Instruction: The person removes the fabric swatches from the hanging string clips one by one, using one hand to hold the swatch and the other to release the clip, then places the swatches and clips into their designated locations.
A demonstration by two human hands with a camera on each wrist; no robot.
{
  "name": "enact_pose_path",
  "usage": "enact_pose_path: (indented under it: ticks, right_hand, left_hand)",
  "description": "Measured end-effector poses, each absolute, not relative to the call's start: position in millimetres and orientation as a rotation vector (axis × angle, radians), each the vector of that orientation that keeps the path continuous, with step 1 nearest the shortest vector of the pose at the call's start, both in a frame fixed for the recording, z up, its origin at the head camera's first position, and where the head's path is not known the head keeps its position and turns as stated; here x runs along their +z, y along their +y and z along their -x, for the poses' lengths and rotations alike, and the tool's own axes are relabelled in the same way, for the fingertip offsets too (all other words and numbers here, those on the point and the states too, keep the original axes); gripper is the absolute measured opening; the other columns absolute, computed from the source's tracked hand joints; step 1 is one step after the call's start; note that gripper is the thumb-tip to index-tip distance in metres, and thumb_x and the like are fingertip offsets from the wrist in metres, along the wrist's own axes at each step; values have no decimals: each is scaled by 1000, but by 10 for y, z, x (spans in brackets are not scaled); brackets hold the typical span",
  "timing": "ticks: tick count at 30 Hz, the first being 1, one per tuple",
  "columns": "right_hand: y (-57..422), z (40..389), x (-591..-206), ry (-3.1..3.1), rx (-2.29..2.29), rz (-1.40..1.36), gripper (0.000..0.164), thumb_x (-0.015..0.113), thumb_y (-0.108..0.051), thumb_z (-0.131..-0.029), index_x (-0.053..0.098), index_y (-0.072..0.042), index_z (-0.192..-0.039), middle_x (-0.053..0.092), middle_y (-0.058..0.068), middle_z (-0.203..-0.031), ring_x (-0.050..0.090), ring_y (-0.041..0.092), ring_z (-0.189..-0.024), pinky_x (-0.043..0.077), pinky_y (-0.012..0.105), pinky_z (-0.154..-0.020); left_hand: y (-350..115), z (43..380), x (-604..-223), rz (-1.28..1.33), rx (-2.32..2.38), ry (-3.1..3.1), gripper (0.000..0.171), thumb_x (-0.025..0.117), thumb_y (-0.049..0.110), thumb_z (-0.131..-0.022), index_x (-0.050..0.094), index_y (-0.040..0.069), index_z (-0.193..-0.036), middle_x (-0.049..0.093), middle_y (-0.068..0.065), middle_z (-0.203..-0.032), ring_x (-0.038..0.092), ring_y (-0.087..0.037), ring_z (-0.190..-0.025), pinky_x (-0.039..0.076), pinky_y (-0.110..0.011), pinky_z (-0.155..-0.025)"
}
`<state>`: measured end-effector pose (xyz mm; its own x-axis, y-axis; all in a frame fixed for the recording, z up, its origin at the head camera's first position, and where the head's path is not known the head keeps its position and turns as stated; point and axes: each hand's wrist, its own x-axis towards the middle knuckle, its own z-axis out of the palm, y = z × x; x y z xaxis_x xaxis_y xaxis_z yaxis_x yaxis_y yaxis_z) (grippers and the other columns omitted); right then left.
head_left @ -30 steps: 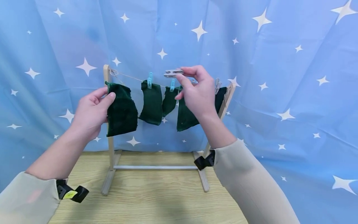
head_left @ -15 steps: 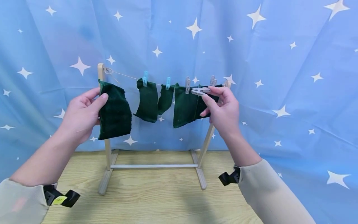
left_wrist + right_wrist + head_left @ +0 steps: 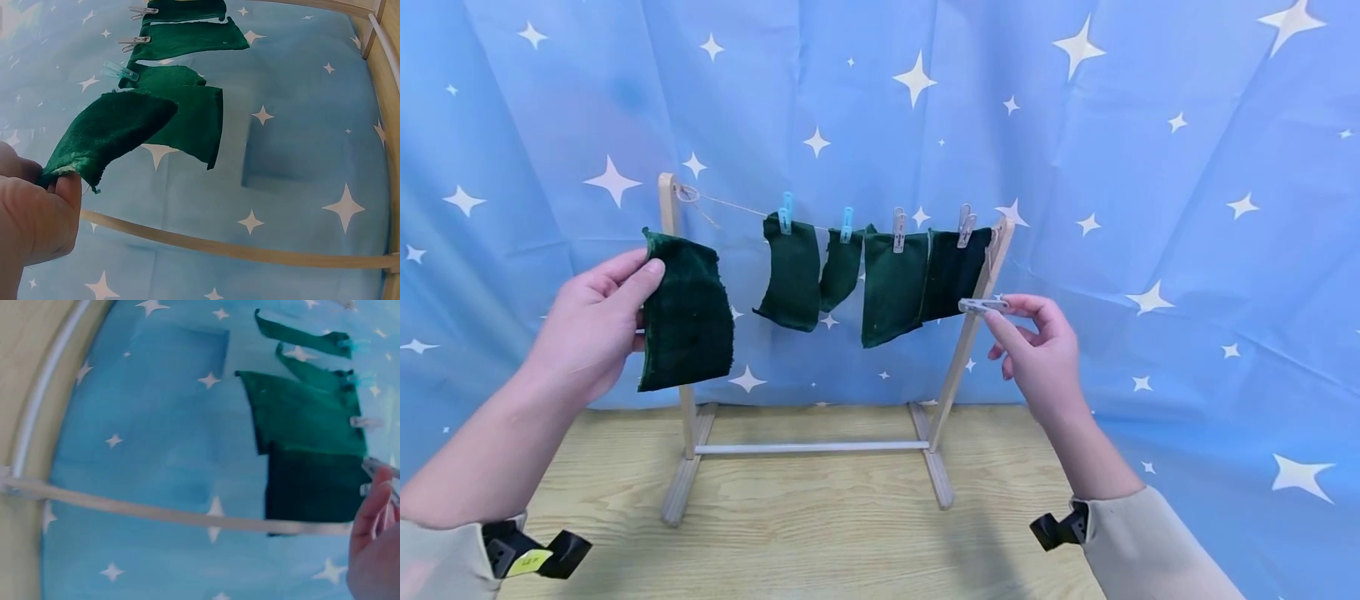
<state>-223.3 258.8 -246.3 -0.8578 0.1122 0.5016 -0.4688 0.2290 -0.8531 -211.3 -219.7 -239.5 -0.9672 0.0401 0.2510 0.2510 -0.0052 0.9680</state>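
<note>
In the head view my left hand (image 3: 591, 321) pinches the upper left edge of a dark green cloth (image 3: 688, 312), which hangs in front of the left post. The left wrist view shows the same cloth (image 3: 112, 134) with its edge between thumb and fingers. My right hand (image 3: 1041, 354) pinches a grey clothespin (image 3: 981, 306) in front of the right post, below the line. On the string (image 3: 733, 204) hang several green cloth pieces, among them one (image 3: 793, 275) under a blue clothespin (image 3: 786, 215) and a darker one (image 3: 955, 271) under a grey clothespin (image 3: 966, 227).
A wooden rack stands on the table (image 3: 805, 533), with a left post (image 3: 668, 204), a right post (image 3: 958, 375) and a white crossbar (image 3: 812, 447) low between them. Behind it hangs a blue curtain (image 3: 880, 50) with white stars.
My right hand has moved right and down with the clothespin, away from the line. The left hand and its cloth have shifted slightly left and down.
</note>
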Motion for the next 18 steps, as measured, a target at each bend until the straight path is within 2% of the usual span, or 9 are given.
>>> enact_pose_path:
  ticks: [4, 7, 11, 15, 18]
  right_hand:
    - [2739, 2203, -2632, -2097, 1661, -239, 33, 76, -26, -107, 68, -16, -136, 64, 1, -117, 67, 9, -66, 53, 19, -53]
    - [2847, 2186, -2763, -2170, 1622, -180, 36, 76, -30, -107, 71, -19, -140, 66, -3, -115, 67, 9, -66, 53, 20, -54]
    - [2960, 2179, -2921, -2242, 1596, -108, 35, 78, -30, -105, 72, -20, -138, 72, -9, -111, 65, 9, -63, 52, 22, -54]
    - [3054, 2197, -3052, -2252, 1625, -42, 32, 80, -23, -103, 72, -20, -134, 72, -13, -110, 64, 8, -63, 49, 23, -52]
    - [3141, 2215, -3162, -2263, 1631, 9, 33, 80, -21, -103, 70, -17, -134, 72, -16, -110, 66, 7, -66, 49, 23, -53]
  left_hand:
    - [-2243, 2098, -2449, 320, -2081, -2161, 79, 53, 48, -114, 17, 17, -177, 43, -9, -169, 74, -1, -110, 66, -23, -83]
    - [-2299, 2087, -2505, 330, -2097, -2172, 80, 53, 47, -115, 16, 15, -177, 52, -5, -160, 75, -3, -107, 65, -24, -82]
    - [-2398, 2072, -2592, 306, -2064, -2233, 80, 53, 49, -115, 16, 14, -177, 54, 2, -154, 74, -3, -106, 64, -23, -82]
    - [-2515, 2064, -2701, 262, -1962, -2346, 79, 46, 52, -116, 12, 16, -178, 36, -7, -174, 70, 4, -111, 63, -21, -84]
    - [-2615, 2045, -2794, 235, -1875, -2426, 78, 40, 52, -118, 5, 16, -178, 12, -11, -185, 65, 10, -112, 62, -18, -85]
